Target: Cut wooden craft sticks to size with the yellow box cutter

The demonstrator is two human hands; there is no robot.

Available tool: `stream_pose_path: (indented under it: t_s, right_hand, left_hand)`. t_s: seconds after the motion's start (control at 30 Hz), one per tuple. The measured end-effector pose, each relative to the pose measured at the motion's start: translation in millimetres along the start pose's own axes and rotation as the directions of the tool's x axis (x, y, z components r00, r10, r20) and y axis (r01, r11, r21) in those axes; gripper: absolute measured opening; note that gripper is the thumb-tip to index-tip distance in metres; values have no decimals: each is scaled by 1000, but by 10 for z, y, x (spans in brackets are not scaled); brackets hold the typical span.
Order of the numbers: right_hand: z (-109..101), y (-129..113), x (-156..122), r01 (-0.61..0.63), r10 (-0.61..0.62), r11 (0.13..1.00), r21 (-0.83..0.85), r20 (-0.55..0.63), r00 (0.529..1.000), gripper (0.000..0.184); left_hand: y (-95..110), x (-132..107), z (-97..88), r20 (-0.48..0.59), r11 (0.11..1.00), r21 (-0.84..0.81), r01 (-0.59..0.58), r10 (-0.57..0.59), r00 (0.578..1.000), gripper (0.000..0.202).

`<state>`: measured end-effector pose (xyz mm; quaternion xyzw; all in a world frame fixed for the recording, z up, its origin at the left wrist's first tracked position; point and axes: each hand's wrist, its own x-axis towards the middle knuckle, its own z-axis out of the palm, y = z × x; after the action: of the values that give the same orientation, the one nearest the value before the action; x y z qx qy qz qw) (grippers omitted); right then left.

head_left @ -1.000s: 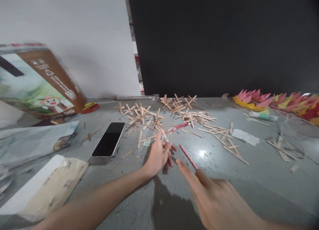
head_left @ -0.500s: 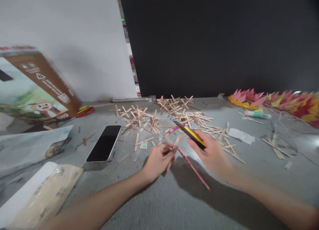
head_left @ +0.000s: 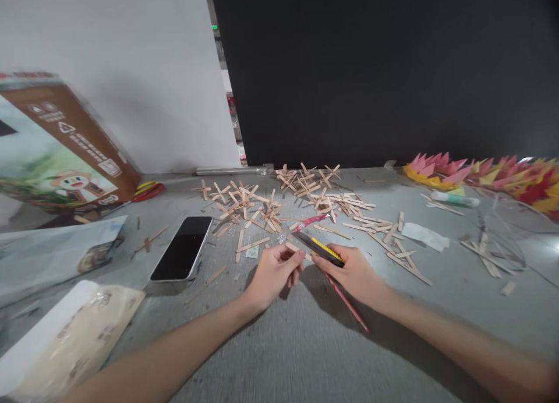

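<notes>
Head view: left hand [head_left: 273, 275] pinches a wooden stick [head_left: 293, 248], right hand [head_left: 358, 275] grips a cutter [head_left: 321, 251]; grey tabletop [head_left: 271, 362] gives room between the forearms [head_left: 174, 346]

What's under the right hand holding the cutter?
A red stick juts out from beneath the right hand, with shadowed gray table around it. Its far end isn't discernible; whatever lies directly under the palm is covered.

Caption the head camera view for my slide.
Left hand holds a wooden stick, right hand a utility knife, over a gray table.
</notes>
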<state>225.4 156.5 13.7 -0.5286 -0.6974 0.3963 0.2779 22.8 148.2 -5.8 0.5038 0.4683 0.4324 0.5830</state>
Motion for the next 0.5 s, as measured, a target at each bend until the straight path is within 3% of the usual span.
stream_pose_path:
  t_s: [0.17, 0.23, 0.5]
  right_hand:
    - [55, 94, -22, 30, -33, 998, -52, -63, 997, 39]
    - [54, 136, -20, 41, -48, 997, -71, -96, 994, 39]
    - [33, 169, -63, 121, -126, 989, -81, -56, 990, 33]
  left_hand:
    - [-69, 33, 18, -92, 981, -135, -137, 125, 988, 32]
    - [-102, 42, 22, -120, 967, -217, -136, 112, 986, 32]
    - [-81, 28, 17, -25, 961, -254, -109, 106, 994, 40]
